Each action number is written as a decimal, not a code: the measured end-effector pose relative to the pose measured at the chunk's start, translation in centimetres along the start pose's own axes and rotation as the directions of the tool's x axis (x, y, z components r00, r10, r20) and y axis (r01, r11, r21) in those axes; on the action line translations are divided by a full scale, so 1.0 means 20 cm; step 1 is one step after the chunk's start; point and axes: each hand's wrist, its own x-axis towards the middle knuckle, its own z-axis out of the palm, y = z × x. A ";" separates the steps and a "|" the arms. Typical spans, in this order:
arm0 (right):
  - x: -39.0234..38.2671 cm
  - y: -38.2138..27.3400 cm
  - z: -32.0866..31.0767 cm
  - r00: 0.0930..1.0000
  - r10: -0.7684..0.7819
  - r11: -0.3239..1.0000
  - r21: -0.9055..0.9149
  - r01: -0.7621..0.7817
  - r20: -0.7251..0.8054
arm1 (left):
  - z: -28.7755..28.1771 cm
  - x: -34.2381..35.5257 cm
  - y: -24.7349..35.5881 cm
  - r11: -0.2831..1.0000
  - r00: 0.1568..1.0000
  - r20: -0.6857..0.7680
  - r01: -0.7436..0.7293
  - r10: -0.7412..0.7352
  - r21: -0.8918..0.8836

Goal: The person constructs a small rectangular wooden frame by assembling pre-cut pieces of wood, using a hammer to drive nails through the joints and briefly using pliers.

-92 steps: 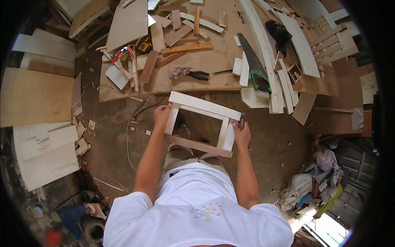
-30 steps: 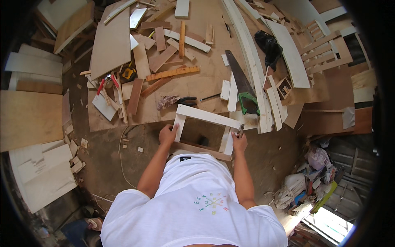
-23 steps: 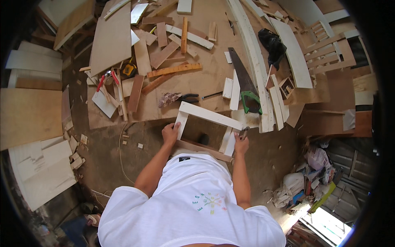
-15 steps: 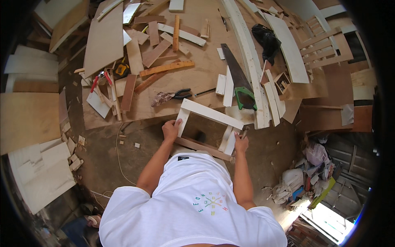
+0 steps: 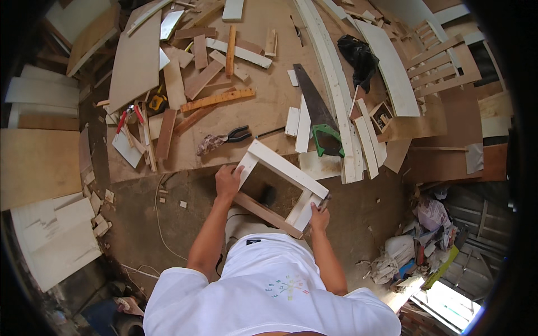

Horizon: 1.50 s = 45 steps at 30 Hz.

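Occupying the space between the person's torso (image 5: 269,274) and the near edge of the worktable (image 5: 273,92), a rectangular wooden frame (image 5: 288,170) is held slantwise. Fingers of the left hand (image 5: 227,182) clasp its left side; those of the right hand (image 5: 319,217) clasp its right end, where a dark object (image 5: 327,197), mostly hidden, cannot be identified. On the worktable beyond rest black-handled pliers (image 5: 238,134) and, farther right, a green-handled saw (image 5: 314,102)

A woodworking shop: handsaw (image 5: 315,103), pliers (image 5: 230,137), apparently a tape measure (image 5: 158,102), and offcuts (image 5: 203,80) on a worktable (image 5: 274,92).
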 end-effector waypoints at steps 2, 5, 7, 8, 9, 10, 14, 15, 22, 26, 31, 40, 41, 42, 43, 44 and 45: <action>0.02 0.00 -0.06 0.990 0.085 0.976 0.189 -0.105 0.110 | 0.06 0.03 0.09 0.994 0.995 -0.046 -0.088 0.085 -0.068; 0.02 -0.07 -0.14 0.958 0.137 0.936 0.284 -0.209 0.253 | 0.15 0.07 0.11 0.989 0.982 -0.133 -0.143 0.136 -0.047; 0.02 -0.06 -0.15 0.939 0.167 0.921 0.293 -0.257 0.300 | 0.16 0.08 0.11 0.990 0.982 -0.125 -0.140 0.143 0.033; 0.01 -0.05 -0.13 0.929 0.190 0.912 0.294 -0.287 0.318 | 0.15 0.08 0.10 0.986 0.977 -0.146 -0.150 0.159 0.069; 0.01 -0.05 -0.12 0.918 0.211 0.902 0.294 -0.316 0.337 | 0.14 0.06 0.10 0.982 0.966 -0.189 -0.157 0.174 0.101; 0.02 -0.04 -0.12 0.909 0.218 0.893 0.303 -0.333 0.356 | 0.13 0.05 0.10 0.978 0.954 -0.233 -0.162 0.190 0.133; 0.00 -0.09 -0.16 0.878 0.216 0.872 0.320 -0.371 0.428 | 0.09 -0.15 0.07 0.987 0.856 -0.514 0.124 -0.057 0.098; -0.01 -0.11 -0.17 0.870 0.208 0.871 0.321 -0.373 0.446 | 0.10 -0.24 0.03 0.974 0.858 -0.476 0.224 -0.192 0.011; 0.01 -0.06 -0.15 0.924 0.160 0.889 0.356 -0.288 0.347 | 0.23 -0.57 0.04 0.855 0.866 -0.025 0.488 -0.499 -0.177; 0.04 -0.02 -0.17 0.992 0.002 0.925 0.377 -0.050 0.128 | 0.23 -0.53 0.06 0.871 0.854 -0.230 0.399 -0.467 -0.284; -0.14 -0.39 -0.29 0.907 -0.410 0.872 0.332 0.359 0.098 | 0.16 -0.53 0.04 0.811 0.922 -0.155 0.222 -0.356 -0.542; -0.15 -0.97 0.08 0.757 -0.498 0.867 0.279 0.414 0.423 | 0.26 -0.12 0.39 0.783 0.989 0.013 0.125 -0.148 -0.609; -0.11 -1.01 0.14 0.732 -0.569 0.822 0.273 0.499 0.374 | 0.28 -0.07 0.41 0.829 0.994 -0.079 0.020 -0.077 -0.558; -0.07 -1.04 0.20 0.697 -0.638 0.770 0.262 0.582 0.327 | 0.31 -0.01 0.43 0.865 0.986 -0.169 -0.084 -0.001 -0.495; -0.03 -1.07 0.25 0.654 -0.702 0.712 0.246 0.658 0.281 | 0.33 0.04 0.44 0.888 0.964 -0.252 -0.183 0.079 -0.421; 0.00 -1.09 0.29 0.647 -0.702 0.711 0.230 0.665 0.297 | 0.35 0.08 0.44 0.936 0.942 -0.308 -0.220 0.132 -0.273; 0.03 -1.12 0.31 0.640 -0.701 0.709 0.214 0.672 0.313 | 0.36 0.12 0.44 0.933 0.951 -0.294 -0.188 0.095 -0.308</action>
